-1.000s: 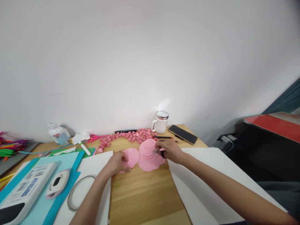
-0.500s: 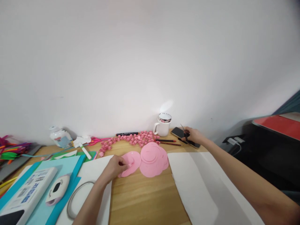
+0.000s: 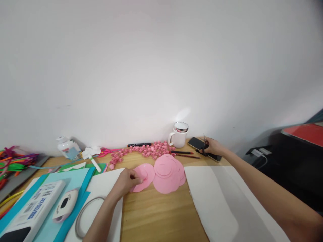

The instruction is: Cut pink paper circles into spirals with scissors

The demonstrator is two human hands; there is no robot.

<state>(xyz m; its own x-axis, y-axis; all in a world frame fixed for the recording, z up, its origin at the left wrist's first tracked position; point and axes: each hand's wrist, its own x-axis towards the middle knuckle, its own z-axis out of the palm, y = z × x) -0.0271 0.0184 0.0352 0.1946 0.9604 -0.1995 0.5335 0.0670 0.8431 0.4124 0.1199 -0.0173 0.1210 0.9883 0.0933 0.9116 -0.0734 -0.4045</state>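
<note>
The left hand [image 3: 125, 181] curls over pink paper [image 3: 148, 170], pinching or not I can't tell; flimsy, probably, best held by its rim. The right hand [image 3: 214, 147] grips scissors [image 3: 205, 147].

Pink paper discs [image 3: 168, 184] lying flat, overlapping; dark-handled scissors [image 3: 205, 148] by phone [image 3: 195, 143], blade up

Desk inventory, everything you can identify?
Paper circles: several, pink, centre
Small pieces: many, pink, rear
Mug: 1, white, rear
Phone: 1, black, right
Pencils: 2, dark, rear
Pen: 1, black, rear
Bottle: 1, white, left
Marker: 1, white, left
Case: 1, white, left
Gadget: 1, cream, left
Ring: 1, grey, left
Sheets: several, mixed, both sides
Fuzzy strips: many, mixed, left
Pink scissors: 1, left
Black scissors: 1, right
Left hand: 1, bare, at circles
Right hand: 1, bare, holding scissors
</note>
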